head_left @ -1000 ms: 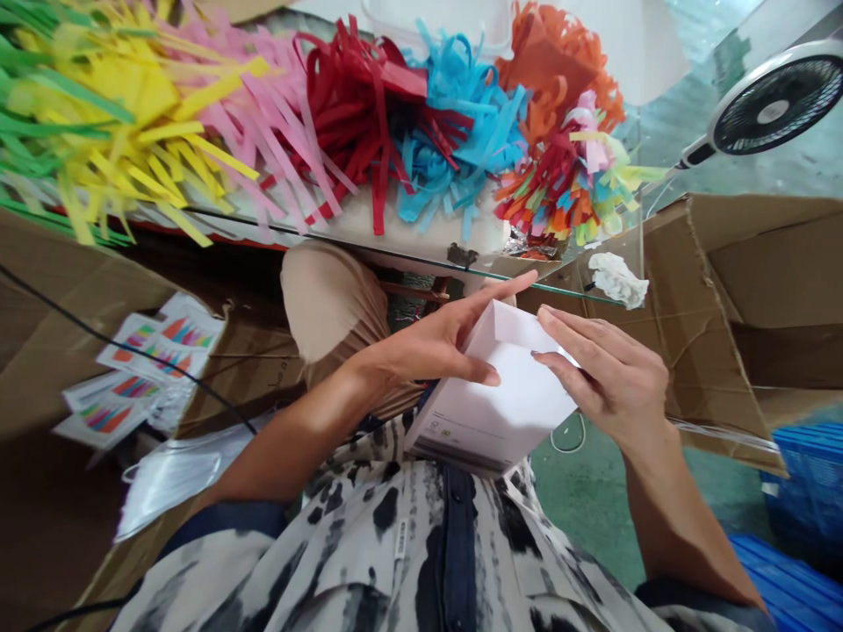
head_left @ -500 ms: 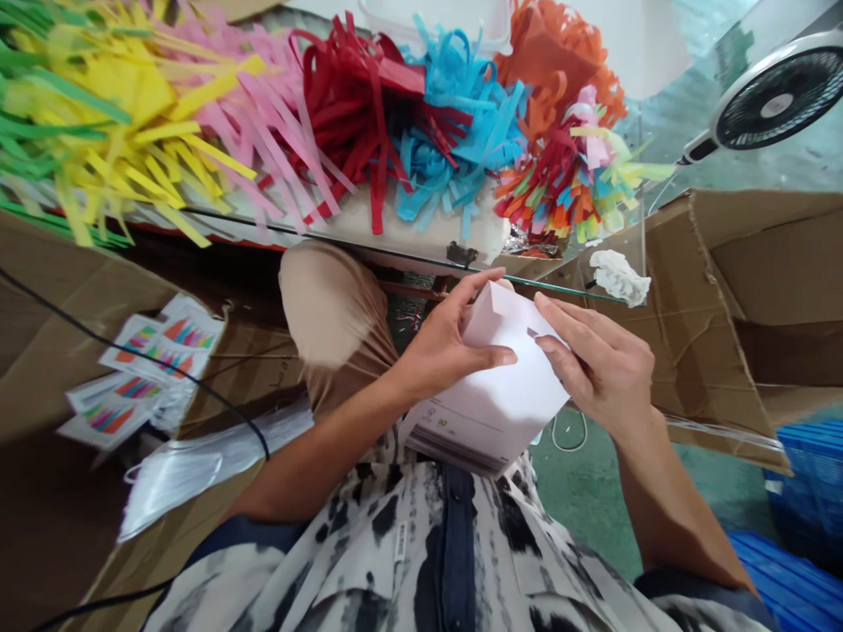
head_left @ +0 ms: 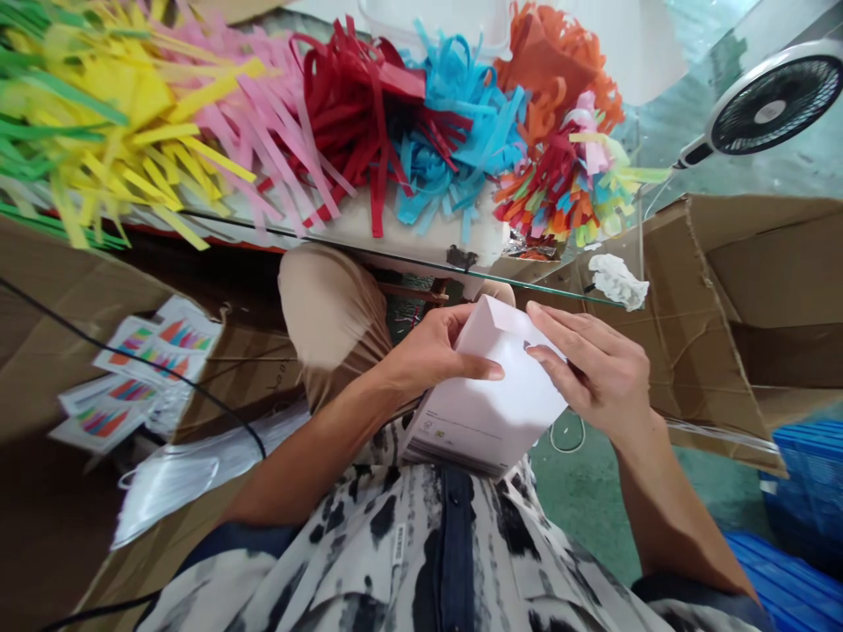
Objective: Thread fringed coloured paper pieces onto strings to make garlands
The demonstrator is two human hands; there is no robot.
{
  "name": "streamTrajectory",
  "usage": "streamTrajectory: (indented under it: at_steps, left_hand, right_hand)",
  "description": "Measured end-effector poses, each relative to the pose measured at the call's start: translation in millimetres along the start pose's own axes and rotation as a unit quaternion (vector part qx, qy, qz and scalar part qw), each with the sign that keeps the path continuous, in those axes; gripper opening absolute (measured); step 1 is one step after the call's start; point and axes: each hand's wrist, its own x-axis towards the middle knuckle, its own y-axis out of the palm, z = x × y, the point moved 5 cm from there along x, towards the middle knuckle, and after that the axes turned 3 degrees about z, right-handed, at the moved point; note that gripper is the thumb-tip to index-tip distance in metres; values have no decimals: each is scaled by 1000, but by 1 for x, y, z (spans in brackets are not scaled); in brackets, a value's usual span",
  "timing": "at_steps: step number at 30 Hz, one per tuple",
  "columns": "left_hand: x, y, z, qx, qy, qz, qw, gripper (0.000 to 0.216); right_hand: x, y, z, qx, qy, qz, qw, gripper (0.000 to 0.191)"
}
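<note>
White box (head_left: 484,408) tilted before me. My left hand (head_left: 438,355) clamps it at nine o'clock, thumb across face; my right hand (head_left: 596,369) grips upper edge at two. Blue strips (head_left: 461,118) beyond at twelve.

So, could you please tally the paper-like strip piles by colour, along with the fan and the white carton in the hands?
Green strip pile: 1
Yellow strip pile: 1
Pink strip pile: 1
Red strip pile: 1
Blue strip pile: 1
Orange strip pile: 1
Mixed-colour strip pile: 1
Fan: 1
White carton: 1
Total: 9
</note>
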Motion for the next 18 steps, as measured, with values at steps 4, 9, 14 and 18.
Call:
streamTrajectory:
  at_steps: [4, 9, 14, 18]
  left_hand:
    - [-3, 2, -4, 8, 8, -17, 1000, 57]
    - [-7, 5, -6, 17, 4, -28, 999, 55]
    - [-8, 5, -6, 33, -6, -28, 999, 52]
    - [-9, 7, -6, 28, -16, -15, 999, 54]
  right_hand:
    - [0, 1, 1, -13, 2, 15, 1000, 69]
    - [-2, 3, 4, -41, 8, 19, 999, 63]
    - [-3, 3, 6, -56, 21, 1, 998, 60]
    - [-3, 2, 8, -53, 22, -9, 998, 61]
